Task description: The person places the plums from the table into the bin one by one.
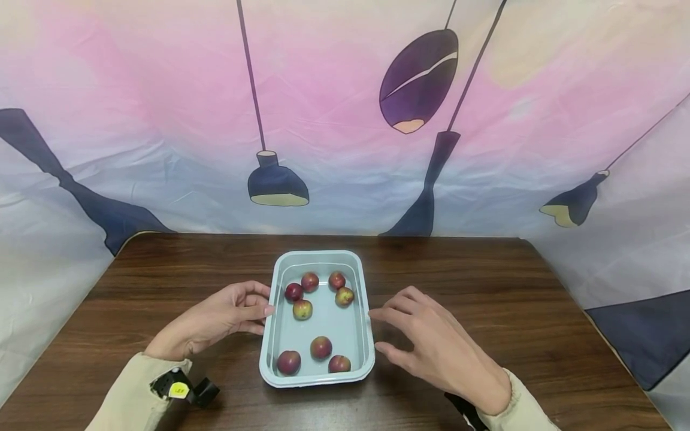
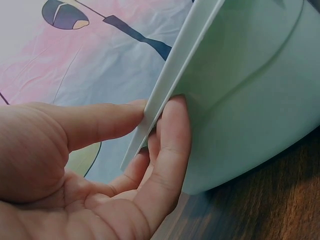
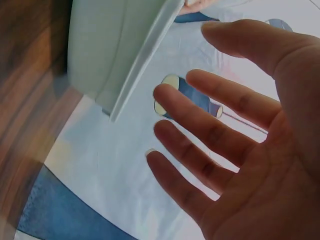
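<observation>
A pale blue-green plastic tray (image 1: 345, 329) sits on the table with its long sides running away from me. Several small plums (image 1: 320, 348), red to yellow-green, lie scattered on its floor, some at the far end and some at the near end. My left hand (image 1: 232, 314) pinches the tray's left rim (image 2: 160, 95), thumb on top and curled fingers beneath. On the other side, my right hand (image 1: 431, 341) is spread beside the right rim, its fingers (image 3: 210, 122) loosely extended and apart from the tray wall (image 3: 105, 50) in the right wrist view.
The dark wood-grain table (image 1: 205, 257) extends to both sides of the tray. Behind it hangs a pastel cloth backdrop (image 1: 188, 90) printed with lamps. A black wrist strap with a yellow label (image 1: 179, 390) is on the left sleeve.
</observation>
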Tool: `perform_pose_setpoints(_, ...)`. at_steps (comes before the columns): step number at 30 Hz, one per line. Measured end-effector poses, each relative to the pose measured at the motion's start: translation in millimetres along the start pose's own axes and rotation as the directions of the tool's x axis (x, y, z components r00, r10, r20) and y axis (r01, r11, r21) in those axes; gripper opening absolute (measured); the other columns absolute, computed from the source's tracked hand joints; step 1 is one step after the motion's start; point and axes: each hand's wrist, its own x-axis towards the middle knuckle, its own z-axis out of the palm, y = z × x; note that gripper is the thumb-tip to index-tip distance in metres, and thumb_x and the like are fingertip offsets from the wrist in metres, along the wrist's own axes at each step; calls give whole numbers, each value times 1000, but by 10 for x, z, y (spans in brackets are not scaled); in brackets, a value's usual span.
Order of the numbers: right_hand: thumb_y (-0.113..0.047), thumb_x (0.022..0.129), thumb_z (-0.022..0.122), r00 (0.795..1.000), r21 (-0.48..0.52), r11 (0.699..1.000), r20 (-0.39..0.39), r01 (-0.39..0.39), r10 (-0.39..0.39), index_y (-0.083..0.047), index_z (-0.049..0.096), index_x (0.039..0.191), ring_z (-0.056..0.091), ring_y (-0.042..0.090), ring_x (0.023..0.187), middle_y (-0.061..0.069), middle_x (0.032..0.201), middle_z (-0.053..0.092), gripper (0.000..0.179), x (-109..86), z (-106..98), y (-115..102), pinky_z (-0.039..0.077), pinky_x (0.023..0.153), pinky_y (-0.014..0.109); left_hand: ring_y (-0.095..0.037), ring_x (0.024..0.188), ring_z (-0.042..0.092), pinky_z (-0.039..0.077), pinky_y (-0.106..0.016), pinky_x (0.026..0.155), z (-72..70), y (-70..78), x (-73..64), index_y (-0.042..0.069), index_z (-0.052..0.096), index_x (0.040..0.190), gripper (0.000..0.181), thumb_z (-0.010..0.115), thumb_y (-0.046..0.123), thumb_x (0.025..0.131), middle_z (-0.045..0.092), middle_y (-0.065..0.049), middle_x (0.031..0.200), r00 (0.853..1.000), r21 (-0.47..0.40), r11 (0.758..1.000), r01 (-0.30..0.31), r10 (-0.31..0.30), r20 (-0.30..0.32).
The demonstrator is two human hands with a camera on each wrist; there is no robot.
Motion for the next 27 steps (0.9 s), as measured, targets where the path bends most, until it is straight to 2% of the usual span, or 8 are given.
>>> perform_pose_setpoints(11, -35, 81, 86, 1000, -57, 998, -26, -19, 18, -24, 73, 120, 57, 6, 104, -12, 110, 70, 42, -28, -58, 126, 58, 86, 28, -16, 104, 71, 63, -36, 92, -1, -5, -8, -17, 32, 138, 58, 64, 14, 101, 71, -8, 107, 1000, -18, 1000, -15, 15, 13)
perform_pose_setpoints(20, -36, 81, 87, 994, -94, 990, 18, -106, 108, -26, 72, 123, 59, 10, 108, -11, 113, 71, 46, -40, -142, 219, 59, 90, 33, -17, 104, 71, 63, -36, 92, 0, -7, -9, -17, 32, 138, 57, 63, 14, 102, 72, -8, 107, 1000, -19, 1000, -21, 22, 16)
perform_pose_setpoints(27, -34, 80, 87, 994, -109, 988, 21, -107, 110, -22, 72, 122, 60, 14, 110, -7, 114, 71, 46, -52, -149, 286, 58, 92, 35, -17, 105, 71, 63, -36, 92, 0, -1, -11, -17, 31, 139, 58, 63, 14, 102, 72, -8, 108, 1000, -12, 1000, -17, 17, 13)
